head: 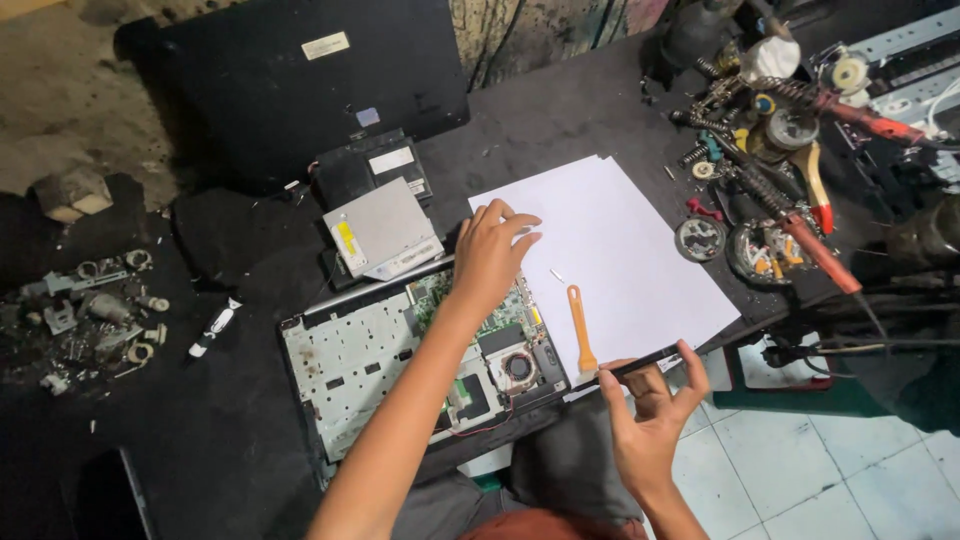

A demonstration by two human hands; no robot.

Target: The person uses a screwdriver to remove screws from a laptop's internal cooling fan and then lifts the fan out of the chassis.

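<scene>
An opened laptop base (350,365) lies on the black table (220,440), its green circuit board and small fan (518,367) exposed. My left hand (492,252) reaches across it, fingertips spread and resting on the left edge of a white paper sheet (640,240). An orange plastic pry tool (580,325) and a tiny pale part (556,273) lie on the paper. My right hand (648,415) is at the table's front edge, thumb and fingers pinching a thin dark tool (642,361) just below the paper's corner.
A silver optical drive (382,235) rests on a black module (372,168), with a black laptop lid (290,85) behind. Red-handled soldering irons (815,240) and coiled stands crowd the right. Metal scraps (90,315) lie at left. Tiled floor (800,470) shows below.
</scene>
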